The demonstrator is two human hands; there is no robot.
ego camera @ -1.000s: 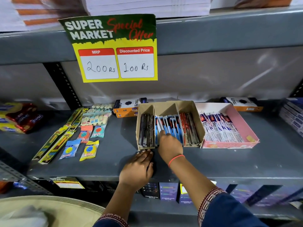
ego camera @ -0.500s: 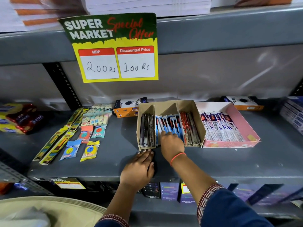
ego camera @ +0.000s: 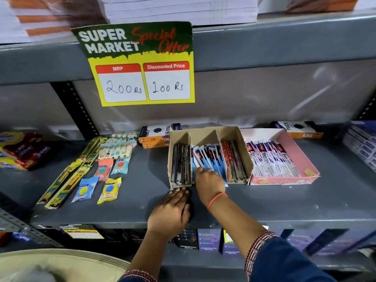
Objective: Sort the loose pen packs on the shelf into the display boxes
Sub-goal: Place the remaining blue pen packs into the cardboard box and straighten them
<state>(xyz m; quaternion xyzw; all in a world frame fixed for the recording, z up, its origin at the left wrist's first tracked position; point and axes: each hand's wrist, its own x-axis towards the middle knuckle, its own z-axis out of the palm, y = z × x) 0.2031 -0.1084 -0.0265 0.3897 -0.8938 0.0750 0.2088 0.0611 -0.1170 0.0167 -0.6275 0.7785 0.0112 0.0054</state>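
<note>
A brown cardboard display box (ego camera: pixel 236 137) stands mid-shelf with three slots. Black pen packs (ego camera: pixel 180 163) fill the left slot, blue pen packs (ego camera: pixel 209 155) the middle, red pen packs (ego camera: pixel 234 159) the right. My right hand (ego camera: pixel 210 182) reaches into the middle slot, its fingers curled over the near ends of the blue packs. My left hand (ego camera: pixel 171 210) lies flat on the shelf, fingertips touching the box's front left corner; a dark patch beside it may be shadow. A pink box (ego camera: pixel 295 151) to the right holds white-and-blue pen packs (ego camera: pixel 270 161).
Small blister packs (ego camera: pixel 105 180) and long yellow packs (ego camera: pixel 67 180) lie loose on the left. Orange-black cartons (ego camera: pixel 156 135) sit behind the brown box, another carton (ego camera: pixel 299 129) behind the pink one. A price sign (ego camera: pixel 140 64) hangs from the upper shelf. Blue boxes (ego camera: pixel 364 143) line the right edge.
My right hand has slid a little further into the middle slot among the blue packs. The left hand stays flat at the box's front.
</note>
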